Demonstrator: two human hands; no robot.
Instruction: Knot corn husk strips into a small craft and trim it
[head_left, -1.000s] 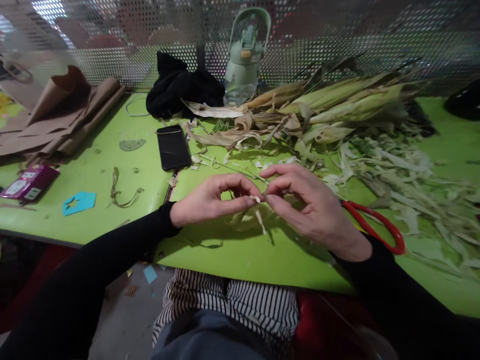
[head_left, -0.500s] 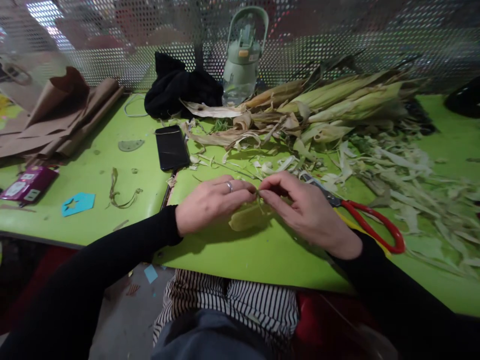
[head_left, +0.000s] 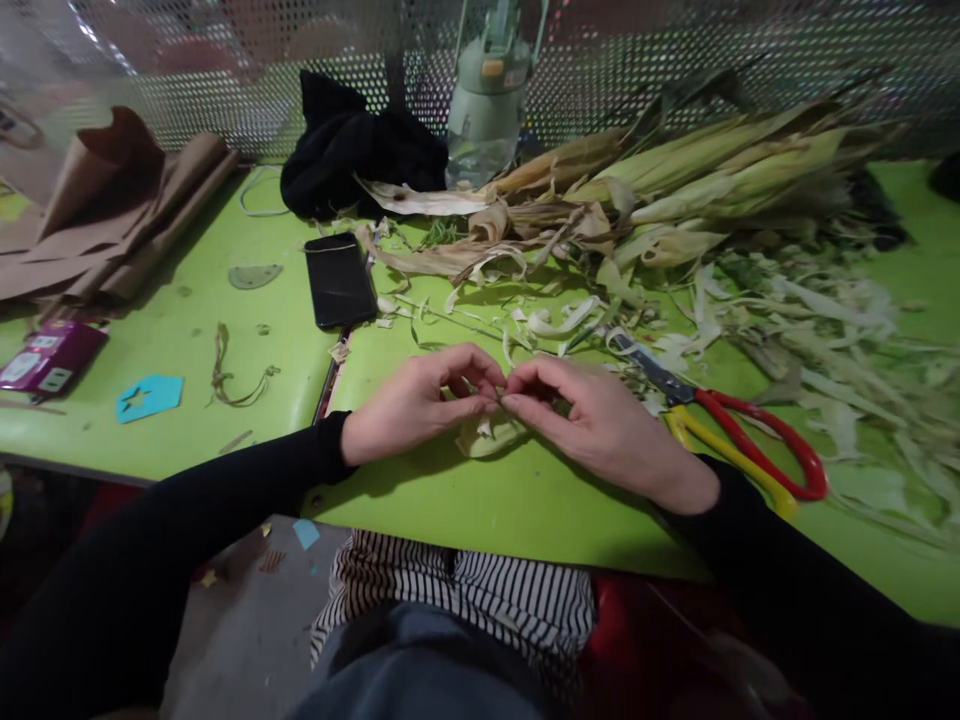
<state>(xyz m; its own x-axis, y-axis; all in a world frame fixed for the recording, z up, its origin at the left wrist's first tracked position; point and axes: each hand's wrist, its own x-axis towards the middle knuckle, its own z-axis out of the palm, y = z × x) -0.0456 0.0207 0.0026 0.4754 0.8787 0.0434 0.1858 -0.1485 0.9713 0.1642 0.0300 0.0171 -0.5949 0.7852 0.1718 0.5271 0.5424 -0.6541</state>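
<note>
My left hand (head_left: 424,405) and my right hand (head_left: 592,415) meet at the fingertips over the green table (head_left: 442,500). Both pinch a pale green piece of corn husk (head_left: 491,440), whose lower part hangs out below the fingers. What exactly the fingertips grip, perhaps a thin strip, is hidden between them. Just right of my right hand lie scissors (head_left: 739,430) with one red and one yellow handle. Curled husk shreds (head_left: 559,320) lie beyond my fingers.
Corn husks (head_left: 720,185) are heaped at the back right, with many shreds (head_left: 840,390) in front. A phone (head_left: 340,282), a black cloth (head_left: 360,155) and a water bottle (head_left: 486,120) stand or lie behind. Brown paper (head_left: 112,215), a purple packet (head_left: 54,358) and a blue cutout (head_left: 150,398) are left.
My left hand's fingers have gone from lying flat over the husk to a raised, bent pinch. My right fingertips have moved slightly left to meet them. The view has tilted a little downward.
</note>
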